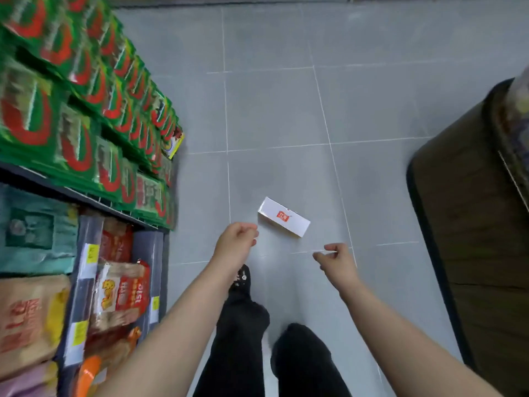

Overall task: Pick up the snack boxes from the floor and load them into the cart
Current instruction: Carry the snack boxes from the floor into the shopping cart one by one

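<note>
Grey tiled floor (272,110) is running down a shop aisle, seen from above, with shelves (86,193) standing along the left and a dark brown piece (472,224) filling the right edge; whether that is the cart I cannot tell. On the left, green and red packets (71,90) are crowding the upper shelf, and snack bags (123,293) with yellow price tags are sitting below; one bag is showing Korean lettering, too blurred to read with confidence.

The left hand (236,243) is hanging just beside the near-left corner of the box (284,216), fingers loosely curled and holding nothing. The box, white with a small red label whose writing is too small to read, is lying flat on a tile, apart from both hands. The right hand (337,262) is hovering near its lower right side, fingers half bent, also empty.

The step in hand looks like the reach for this box. Next, the hands are likely needing to drop lower, open wider and close on the two ends, then lift and turn toward the cart
</note>
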